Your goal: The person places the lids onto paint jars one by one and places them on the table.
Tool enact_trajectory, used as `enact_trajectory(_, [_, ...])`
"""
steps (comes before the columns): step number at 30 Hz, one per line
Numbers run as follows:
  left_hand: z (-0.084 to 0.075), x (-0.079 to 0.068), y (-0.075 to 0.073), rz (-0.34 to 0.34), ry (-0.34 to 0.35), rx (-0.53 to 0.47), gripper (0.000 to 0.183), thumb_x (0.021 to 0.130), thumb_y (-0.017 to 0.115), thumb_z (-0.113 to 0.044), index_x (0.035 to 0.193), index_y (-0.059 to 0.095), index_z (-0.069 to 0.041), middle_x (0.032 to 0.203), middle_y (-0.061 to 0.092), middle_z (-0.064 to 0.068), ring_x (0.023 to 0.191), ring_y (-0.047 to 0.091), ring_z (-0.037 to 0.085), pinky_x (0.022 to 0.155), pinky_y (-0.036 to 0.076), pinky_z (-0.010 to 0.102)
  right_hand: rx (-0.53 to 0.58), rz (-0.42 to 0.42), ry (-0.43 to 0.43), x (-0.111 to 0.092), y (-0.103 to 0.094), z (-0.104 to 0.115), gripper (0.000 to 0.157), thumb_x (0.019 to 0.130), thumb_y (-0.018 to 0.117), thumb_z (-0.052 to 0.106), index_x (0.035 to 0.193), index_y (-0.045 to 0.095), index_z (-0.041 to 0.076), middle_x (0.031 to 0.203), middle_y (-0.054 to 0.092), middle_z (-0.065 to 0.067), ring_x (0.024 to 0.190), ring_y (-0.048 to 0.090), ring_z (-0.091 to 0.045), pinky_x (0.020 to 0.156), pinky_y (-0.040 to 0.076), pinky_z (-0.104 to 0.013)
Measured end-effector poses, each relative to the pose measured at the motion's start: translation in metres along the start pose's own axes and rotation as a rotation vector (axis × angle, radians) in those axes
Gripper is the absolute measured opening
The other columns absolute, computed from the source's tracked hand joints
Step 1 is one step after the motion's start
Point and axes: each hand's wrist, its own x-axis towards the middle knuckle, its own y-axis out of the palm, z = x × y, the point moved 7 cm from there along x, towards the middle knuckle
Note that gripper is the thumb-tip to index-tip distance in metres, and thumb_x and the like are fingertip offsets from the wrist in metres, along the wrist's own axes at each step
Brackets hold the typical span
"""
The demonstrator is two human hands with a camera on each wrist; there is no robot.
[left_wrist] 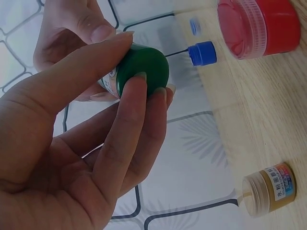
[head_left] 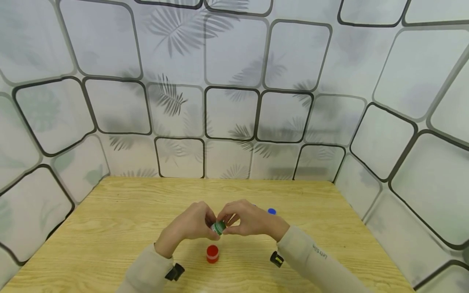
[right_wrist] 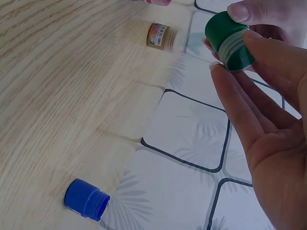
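Observation:
A small green paint jar (left_wrist: 148, 69) with a clear lid (right_wrist: 237, 52) is held tilted above the table between both hands. My left hand (head_left: 196, 222) grips its green body, with the thumb on one side and fingertips on the other. My right hand (head_left: 247, 218) is at the lid end, thumb and fingers pinching the clear lid. Part of the label shows between the hands in the left wrist view. Nearer to me than the hands, a red paint jar (head_left: 212, 254) stands on the table.
The wood-grain table (head_left: 121, 215) meets a patterned curtain (head_left: 231, 114) at its back and sides. A blue paint jar (right_wrist: 85, 199) stands beyond the right hand. A gold-brown jar (left_wrist: 274, 189) with a printed label is on the table, hidden by hands in the head view.

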Motion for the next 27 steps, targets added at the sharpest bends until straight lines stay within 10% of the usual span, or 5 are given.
enact_trajectory(27, [0.0019, 0.0, 0.0044, 0.016, -0.02, -0.004, 0.013, 0.074, 0.09, -0.005, 0.082, 0.08, -0.006, 0.074, 0.075, 0.002, 0.064, 0.065, 0.012, 0.058, 0.054, 0.027, -0.056, 0.071, 0.079, 0.0024, 0.0036, -0.004, 0.024, 0.102, 0.066, 0.024, 0.113, 0.076, 0.004, 0.09, 0.08, -0.005, 0.073, 0.07, 0.002, 0.067, 0.054, -0.01])
